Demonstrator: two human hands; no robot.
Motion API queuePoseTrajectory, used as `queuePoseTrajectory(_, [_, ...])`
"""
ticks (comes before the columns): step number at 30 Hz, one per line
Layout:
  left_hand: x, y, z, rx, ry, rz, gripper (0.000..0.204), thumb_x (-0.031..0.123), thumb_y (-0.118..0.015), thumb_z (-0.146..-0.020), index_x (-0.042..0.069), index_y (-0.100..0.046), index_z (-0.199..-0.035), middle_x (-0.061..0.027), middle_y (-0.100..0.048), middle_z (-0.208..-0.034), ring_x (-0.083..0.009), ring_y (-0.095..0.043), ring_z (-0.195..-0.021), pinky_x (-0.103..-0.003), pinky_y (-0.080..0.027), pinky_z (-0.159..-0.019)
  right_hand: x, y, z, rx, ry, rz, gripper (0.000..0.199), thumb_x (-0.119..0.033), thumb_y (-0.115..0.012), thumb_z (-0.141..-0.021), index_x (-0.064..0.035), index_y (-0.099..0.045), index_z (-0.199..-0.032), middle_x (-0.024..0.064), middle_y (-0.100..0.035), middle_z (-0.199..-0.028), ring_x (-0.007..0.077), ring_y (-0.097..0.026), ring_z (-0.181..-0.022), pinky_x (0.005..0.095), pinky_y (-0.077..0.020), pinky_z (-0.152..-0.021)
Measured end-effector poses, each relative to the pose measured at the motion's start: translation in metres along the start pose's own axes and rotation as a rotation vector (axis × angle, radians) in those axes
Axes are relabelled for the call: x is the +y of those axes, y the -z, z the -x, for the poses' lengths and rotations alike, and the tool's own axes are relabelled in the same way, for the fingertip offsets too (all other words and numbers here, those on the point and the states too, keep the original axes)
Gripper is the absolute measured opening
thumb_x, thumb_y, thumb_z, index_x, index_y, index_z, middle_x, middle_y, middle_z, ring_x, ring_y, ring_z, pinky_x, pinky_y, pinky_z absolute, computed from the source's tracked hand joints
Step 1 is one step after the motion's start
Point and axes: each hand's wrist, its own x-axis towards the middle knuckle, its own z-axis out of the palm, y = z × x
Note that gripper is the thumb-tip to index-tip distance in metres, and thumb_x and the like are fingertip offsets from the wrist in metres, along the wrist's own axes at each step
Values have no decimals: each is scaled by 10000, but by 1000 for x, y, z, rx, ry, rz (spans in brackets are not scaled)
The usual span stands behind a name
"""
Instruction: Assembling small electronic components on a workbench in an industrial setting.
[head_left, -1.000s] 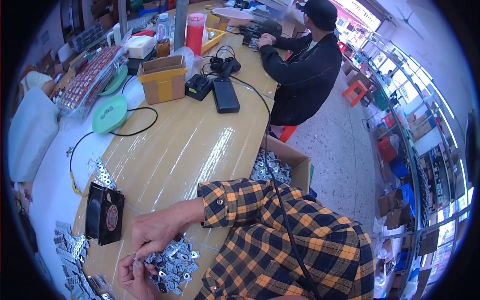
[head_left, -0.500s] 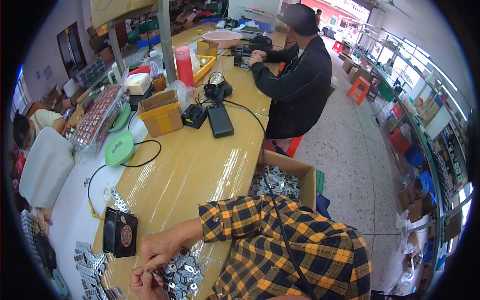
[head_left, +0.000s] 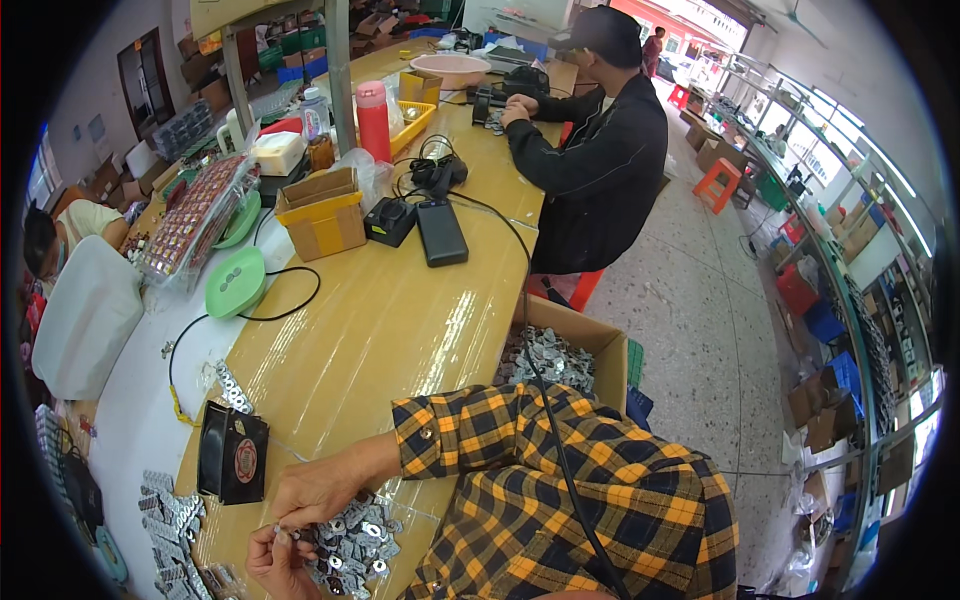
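Note:
My right hand [head_left: 318,492] reaches in from the plaid sleeve, fingers pinched downward. Just below it, my left hand [head_left: 280,567] is curled with thumb and fingertips together. Their fingertips meet over a tiny pale piece [head_left: 277,530], mostly hidden, whose kind I cannot make out. Beneath and beside the hands lies a pile of small silvery metal plates [head_left: 362,545] with round holes. To the left, strips of similar metal parts [head_left: 168,530] are heaped. A black box-shaped case [head_left: 232,455] with a round red emblem stands just beyond my hands.
A cardboard box of metal parts [head_left: 610,350] stands beside my sleeve. A black cable [head_left: 545,400] crosses my arm. Farther along the table are a green dish [head_left: 236,290], a yellow bin [head_left: 325,228], a black power bank [head_left: 442,234], a red bottle [head_left: 373,122] and a seated co-worker [head_left: 600,150].
The view has shifted slightly, so the table things sit a little further left and up. My hands remain together at the fingertips, with slightly changed finger positions.

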Motion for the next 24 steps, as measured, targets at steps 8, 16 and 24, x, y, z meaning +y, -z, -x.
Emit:
queuePoseTrajectory(8, [2,3,2,61,-13,-31,92,46,-617,-926,13,-632,-1010,-71,-644,-844,-124,-570,-684,-221,-451,-620,9,-3,-1,7,-26,5,340,-163,-580,-903,38,-496,-642,198,-486,-566,302,-470,-511,399,-364,-510])
queuePoseTrajectory(16, [-2,2,1,55,7,-28,82,48,-614,-929,19,-634,-1003,-73,-645,-839,-125,-568,-672,-223,-451,-617,3,-5,1,7,-174,-223,336,-169,-555,-928,44,-528,-670,142,-561,-581,229,-541,-545,366,-413,-534])
queuePoseTrajectory(24, [-5,9,0,112,-15,1,110,53,-648,-907,13,-658,-1009,-92,-661,-839,-166,-602,-675,-250,-482,-623,14,-9,-4,27,10,-47,316,-175,-558,-923,29,-567,-681,97,-597,-595,173,-557,-503,312,-428,-486])
